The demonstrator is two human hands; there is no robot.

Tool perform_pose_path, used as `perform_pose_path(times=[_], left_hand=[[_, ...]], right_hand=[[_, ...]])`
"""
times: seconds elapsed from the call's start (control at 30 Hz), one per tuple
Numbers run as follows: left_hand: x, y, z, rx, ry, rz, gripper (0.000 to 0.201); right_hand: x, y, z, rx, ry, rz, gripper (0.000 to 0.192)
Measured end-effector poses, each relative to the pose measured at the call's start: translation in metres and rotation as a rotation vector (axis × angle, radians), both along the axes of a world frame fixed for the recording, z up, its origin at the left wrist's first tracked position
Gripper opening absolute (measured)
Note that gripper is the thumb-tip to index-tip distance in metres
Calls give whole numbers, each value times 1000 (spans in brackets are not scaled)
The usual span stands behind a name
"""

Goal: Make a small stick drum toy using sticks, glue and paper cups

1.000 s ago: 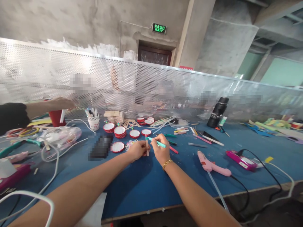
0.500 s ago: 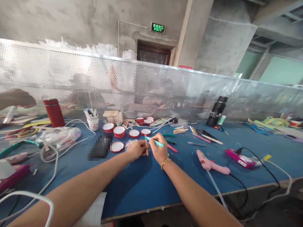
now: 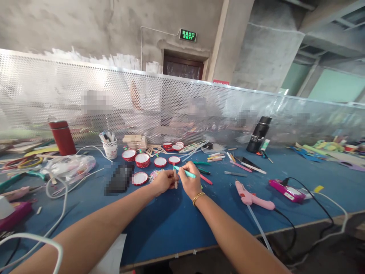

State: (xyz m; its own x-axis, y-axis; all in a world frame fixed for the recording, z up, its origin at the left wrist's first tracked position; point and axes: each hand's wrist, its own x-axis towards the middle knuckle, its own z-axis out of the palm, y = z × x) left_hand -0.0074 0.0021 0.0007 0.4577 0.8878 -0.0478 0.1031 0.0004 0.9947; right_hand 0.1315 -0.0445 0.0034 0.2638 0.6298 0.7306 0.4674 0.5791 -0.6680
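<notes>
My left hand [image 3: 165,181] is closed on a popsicle stick [image 3: 175,182], held upright above the blue table, with its upper end coloured pinkish red. In my right hand [image 3: 190,183] is a turquoise marker [image 3: 186,172], gripped like a pen, its tip at the upper part of the stick. A gold bracelet circles the right wrist. Just beyond my hands lie several round red-rimmed paper cups with white insides, one of them a shallow cup [image 3: 140,178] left of my left hand. Colourful strands [image 3: 155,174] are partly hidden behind that hand.
A pink glue gun [image 3: 252,198] and a magenta power strip [image 3: 287,191] with cables lie to the right. Loose markers [image 3: 216,156] and a black bottle [image 3: 259,135] are farther back. On the left stand a red thermos [image 3: 62,137] and a pen cup [image 3: 110,148]. A perforated metal screen [image 3: 119,91] runs behind.
The view has shifted slightly. Both hands keep the stick and marker in nearly the same place. Another person's hand at the far left has gone out of view.
</notes>
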Motion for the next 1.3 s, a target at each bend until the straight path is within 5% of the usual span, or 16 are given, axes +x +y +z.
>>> perform_pose_path(times=[1.3], left_hand=[[0, 6, -7, 14, -23, -41, 33]], right_hand=[[4, 3, -1, -11, -54, -113, 18]])
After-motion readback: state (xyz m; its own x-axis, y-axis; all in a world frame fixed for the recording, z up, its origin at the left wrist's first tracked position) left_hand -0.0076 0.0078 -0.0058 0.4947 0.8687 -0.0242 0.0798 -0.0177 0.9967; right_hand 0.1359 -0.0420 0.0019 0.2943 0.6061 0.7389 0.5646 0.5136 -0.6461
